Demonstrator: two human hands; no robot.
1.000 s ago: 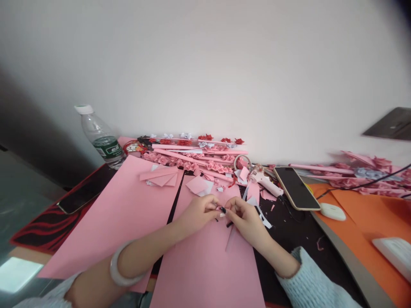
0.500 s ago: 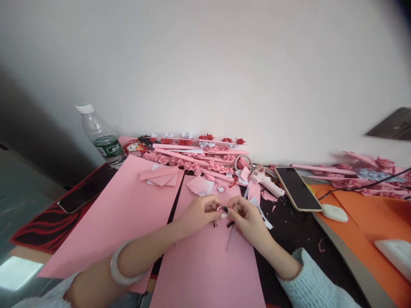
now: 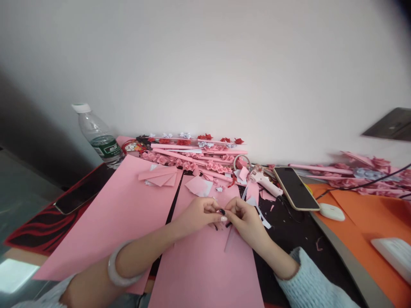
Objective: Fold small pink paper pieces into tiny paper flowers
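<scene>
My left hand [image 3: 201, 214] and my right hand [image 3: 247, 219] meet above a large pink paper sheet [image 3: 208, 269]. Both are closed in a pinch on a small pink paper flower, now almost wholly hidden by the fingers. Below my right hand a thin greyish stick or strip [image 3: 228, 239] slants down; whether it is held I cannot tell. Just beyond the hands lie a folded pink and white paper piece [image 3: 198, 185] and a tiny whitish paper flower [image 3: 220, 189].
Behind are pink paper rolls and flowers [image 3: 189, 164]. To the right lie a glue gun [image 3: 268, 185], a phone [image 3: 297, 188] and a white case [image 3: 332, 211]. Leftward are another pink sheet [image 3: 128, 214], folded paper [image 3: 159, 176], a water bottle [image 3: 102, 139] and a dark phone [image 3: 75, 197].
The fingers have closed in around the paper flower, which showed more before. My left thumb has shifted slightly right and down. The whole view has shifted a little.
</scene>
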